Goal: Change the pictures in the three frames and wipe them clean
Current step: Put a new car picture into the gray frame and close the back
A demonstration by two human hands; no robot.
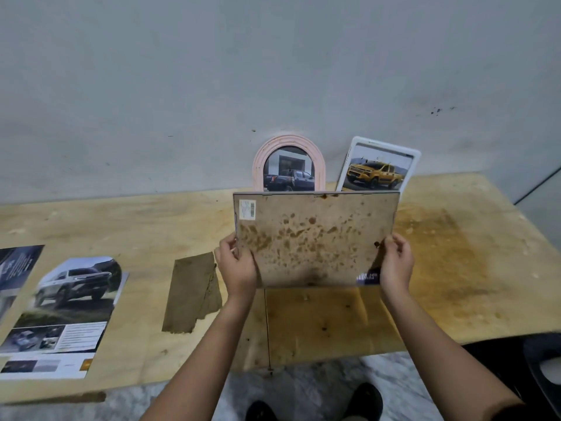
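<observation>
Rectangular frame [315, 238] stands upright over the table [455, 238], left hand [238, 265] gripping one edge, right hand [396, 262] pinching the other, and a slip could topple the pink arched frame [288, 139] and white frame [383, 144] just behind.

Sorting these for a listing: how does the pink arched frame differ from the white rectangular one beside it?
The pink arched frame has a rounded top; the white rectangular frame has straight sides. The pink one shows a dark pickup, the white one a yellow pickup. The pink one stands straight; the white one tilts. Both stand at the wall, lower edges hidden behind the stained brown backing board.
</observation>
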